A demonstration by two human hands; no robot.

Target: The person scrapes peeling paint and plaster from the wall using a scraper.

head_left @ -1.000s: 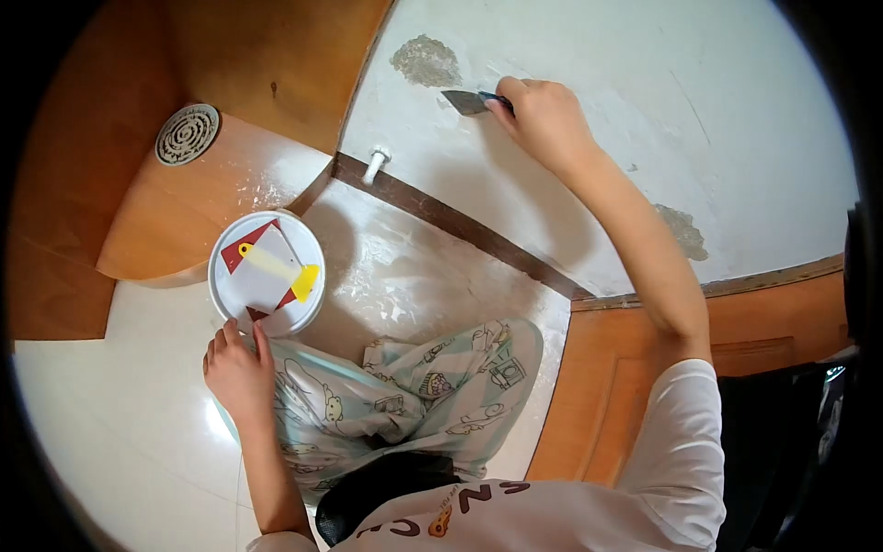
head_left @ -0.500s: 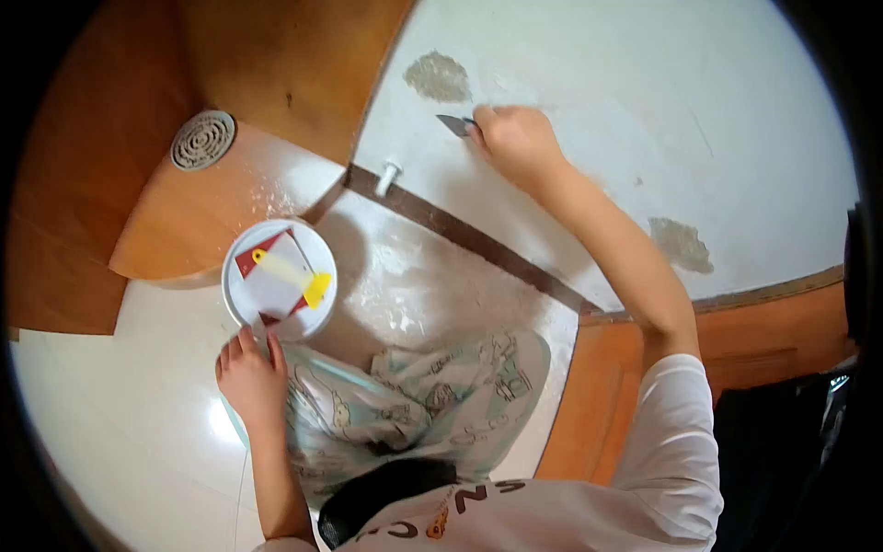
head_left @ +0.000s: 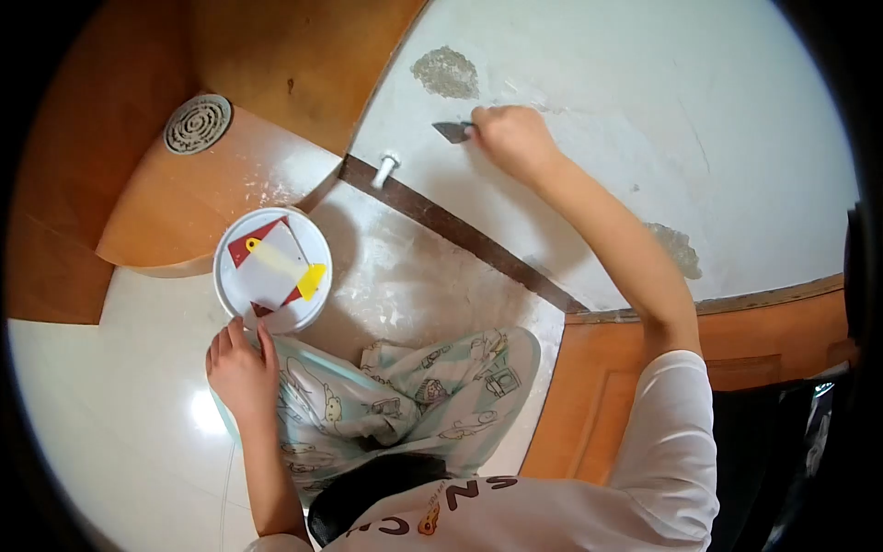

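Observation:
My right hand (head_left: 513,138) is closed round the handle of a putty knife (head_left: 452,132), its dark blade close to the white wall (head_left: 589,55). Above and left of the blade is a rough grey patch (head_left: 445,73); another grey patch (head_left: 674,250) lies beside my right forearm. My left hand (head_left: 243,365) rests at the near rim of a white bucket (head_left: 223,293), fingers apart and holding nothing. On the bucket's top lie a yellow scraper (head_left: 311,281) and pieces of red and white sheet.
A white pipe stub (head_left: 384,172) sticks out of the wall above the brown skirting (head_left: 451,233). A round drain cover (head_left: 198,124) sits on the curved wooden shelf (head_left: 175,216) at the left. White smears mark the floor (head_left: 395,276). A wooden panel (head_left: 598,396) stands at the right.
My right hand has moved the putty knife down and left along the wall, away from the upper grey patch. The view has shifted slightly. My left hand stays at the bucket.

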